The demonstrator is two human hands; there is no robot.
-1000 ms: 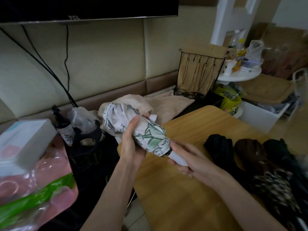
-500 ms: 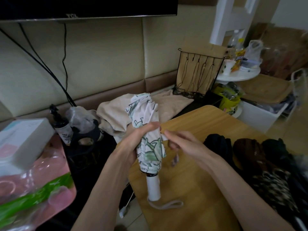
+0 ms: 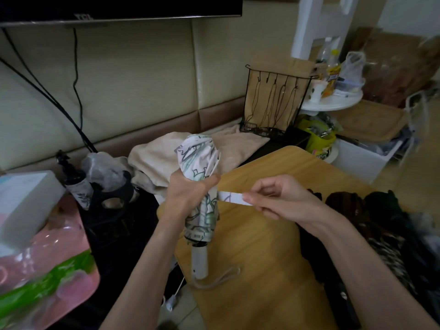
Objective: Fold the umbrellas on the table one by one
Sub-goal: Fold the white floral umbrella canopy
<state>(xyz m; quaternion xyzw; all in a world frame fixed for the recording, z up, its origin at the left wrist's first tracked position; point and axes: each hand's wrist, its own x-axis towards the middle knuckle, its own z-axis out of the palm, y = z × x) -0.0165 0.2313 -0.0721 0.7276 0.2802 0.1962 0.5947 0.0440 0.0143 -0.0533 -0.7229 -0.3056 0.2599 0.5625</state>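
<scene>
Currently, at lower centre, the white handle (image 3: 200, 263) is seen hanging over the wooden table (image 3: 262, 258) edge. Above it, the rolled canopy of the white leaf-print umbrella (image 3: 198, 160) is clenched upright by the left hand (image 3: 190, 196). Its closure strap (image 3: 229, 197) is pinched by the right hand (image 3: 276, 198) and drawn taut rightward. Should either grip slacken, the pleats would likely spring loose. Dark umbrellas (image 3: 342, 203) are seen lying at far right.

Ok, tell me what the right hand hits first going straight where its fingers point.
Probably the white patterned umbrella, just below the left hand gripping it; the right hand points along the strap it pinches.
</scene>
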